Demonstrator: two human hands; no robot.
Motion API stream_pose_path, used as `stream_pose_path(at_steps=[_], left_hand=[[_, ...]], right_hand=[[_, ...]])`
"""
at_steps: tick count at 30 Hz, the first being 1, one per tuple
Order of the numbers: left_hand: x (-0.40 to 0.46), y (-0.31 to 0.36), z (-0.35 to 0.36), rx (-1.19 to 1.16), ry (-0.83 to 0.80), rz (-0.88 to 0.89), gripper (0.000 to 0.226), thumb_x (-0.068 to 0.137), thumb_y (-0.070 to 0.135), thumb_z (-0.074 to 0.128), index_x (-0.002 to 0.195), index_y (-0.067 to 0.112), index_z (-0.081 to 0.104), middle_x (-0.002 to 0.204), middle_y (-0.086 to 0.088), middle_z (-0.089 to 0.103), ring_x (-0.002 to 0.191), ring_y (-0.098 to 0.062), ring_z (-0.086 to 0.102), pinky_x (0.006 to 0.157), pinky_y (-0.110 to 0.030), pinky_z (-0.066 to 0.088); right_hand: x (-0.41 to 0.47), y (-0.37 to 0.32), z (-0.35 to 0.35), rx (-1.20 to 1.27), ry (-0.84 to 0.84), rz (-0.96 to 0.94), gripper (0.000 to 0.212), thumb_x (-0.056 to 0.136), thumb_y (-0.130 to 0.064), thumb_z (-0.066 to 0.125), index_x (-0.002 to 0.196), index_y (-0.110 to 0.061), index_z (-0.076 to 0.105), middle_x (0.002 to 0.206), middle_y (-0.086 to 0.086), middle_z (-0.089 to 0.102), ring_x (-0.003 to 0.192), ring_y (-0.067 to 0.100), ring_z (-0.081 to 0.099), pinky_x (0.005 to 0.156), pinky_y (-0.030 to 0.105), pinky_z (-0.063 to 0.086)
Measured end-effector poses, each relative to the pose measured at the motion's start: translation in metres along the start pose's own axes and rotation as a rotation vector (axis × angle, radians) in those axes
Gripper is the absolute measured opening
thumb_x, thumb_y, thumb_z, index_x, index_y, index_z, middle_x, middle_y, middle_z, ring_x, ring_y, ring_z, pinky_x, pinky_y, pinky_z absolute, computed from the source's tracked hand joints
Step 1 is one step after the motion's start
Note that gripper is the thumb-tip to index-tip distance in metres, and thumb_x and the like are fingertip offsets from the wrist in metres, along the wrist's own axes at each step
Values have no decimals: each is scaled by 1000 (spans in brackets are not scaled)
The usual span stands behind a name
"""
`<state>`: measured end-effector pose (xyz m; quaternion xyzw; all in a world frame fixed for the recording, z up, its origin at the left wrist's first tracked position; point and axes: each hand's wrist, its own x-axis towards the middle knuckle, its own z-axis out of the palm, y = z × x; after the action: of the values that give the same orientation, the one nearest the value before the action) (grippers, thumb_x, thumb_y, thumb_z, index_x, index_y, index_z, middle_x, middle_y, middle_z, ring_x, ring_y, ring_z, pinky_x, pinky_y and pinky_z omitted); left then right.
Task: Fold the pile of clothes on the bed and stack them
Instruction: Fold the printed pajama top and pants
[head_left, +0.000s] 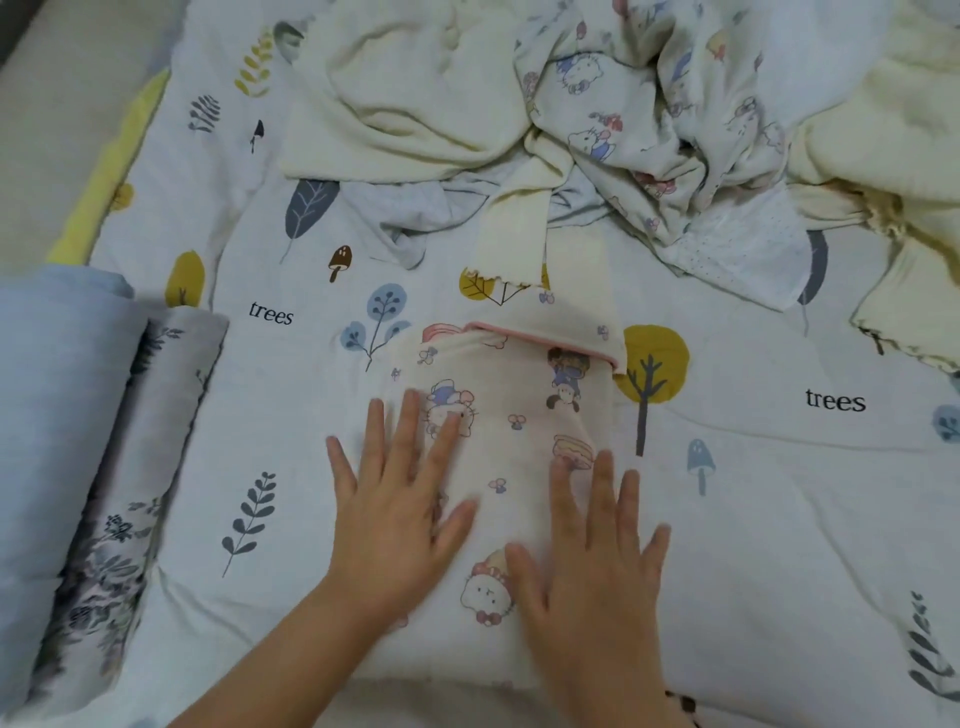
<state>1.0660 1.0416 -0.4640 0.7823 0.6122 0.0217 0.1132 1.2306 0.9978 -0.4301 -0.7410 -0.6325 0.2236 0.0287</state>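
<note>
Bed (779, 519) under a tree-print quilt. Unfolded pile of clothes (597, 130) lies beyond the folded cartoon-print garment (519, 431), well apart. Your left hand (400, 514) and right hand (597, 551) lie flat on that garment, fingers spread and straight, gripping nothing. Step judged: smoothing. Next: set it aside to start the stack, then take another piece from the pile.

A tree-printed bedsheet (779, 519) covers the bed, with a rolled floral quilt (119, 493) at its left.

Both hands, left (400, 499) and right (597, 561), flat on cartoon-print garment (519, 415); unfolded pile (597, 119) beyond.
</note>
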Motion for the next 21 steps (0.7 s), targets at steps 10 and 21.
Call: stream_pose_path(at_steps=[10, 21], left_hand=[[-16, -9, 28, -108, -251, -125, 80, 72, 78, -15, 139, 36, -21, 144, 13, -38, 133, -15, -39, 113, -44, -10], [-5, -4, -6, -617, -150, -674, 42, 79, 49, 66, 110, 27, 47, 98, 12, 58, 99, -16, 57, 77, -30, 43]], right_hand=[[-17, 9, 23, -64, -247, -17, 72, 87, -58, 29, 148, -23, 19, 156, 15, 7, 141, 41, 16, 102, 59, 33], [33, 37, -6, 783, -206, 416, 40, 88, -35, 55, 123, -17, 48, 109, 0, 60, 90, 15, 57, 74, 30, 45]])
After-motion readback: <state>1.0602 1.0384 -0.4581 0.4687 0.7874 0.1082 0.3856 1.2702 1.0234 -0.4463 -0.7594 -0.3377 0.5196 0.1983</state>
